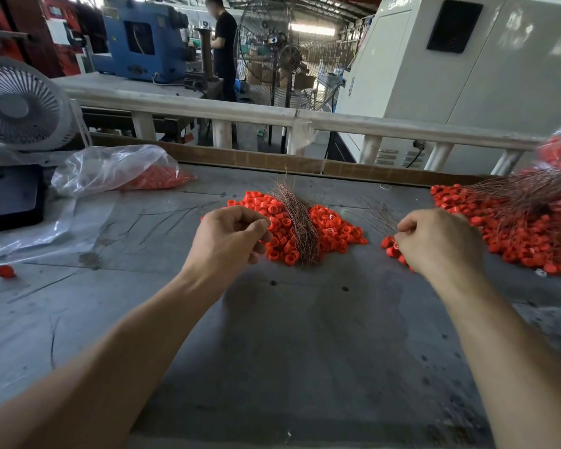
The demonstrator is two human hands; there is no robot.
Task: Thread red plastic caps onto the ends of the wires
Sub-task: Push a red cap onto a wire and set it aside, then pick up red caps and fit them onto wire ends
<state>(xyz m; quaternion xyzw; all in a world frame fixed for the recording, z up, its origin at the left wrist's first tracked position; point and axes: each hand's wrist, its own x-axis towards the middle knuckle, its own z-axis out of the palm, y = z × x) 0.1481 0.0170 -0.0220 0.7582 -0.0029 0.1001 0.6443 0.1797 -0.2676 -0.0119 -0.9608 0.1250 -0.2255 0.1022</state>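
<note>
Left hand [230,234] curled, pinching nothing visible — right hand [441,241] pinches thin wires [381,215].

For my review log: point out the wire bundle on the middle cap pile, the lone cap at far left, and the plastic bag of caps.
wire bundle [300,222], head view, middle of the strands
lone cap [5,271], head view, its top
plastic bag [110,168], head view, clear upper side
</note>
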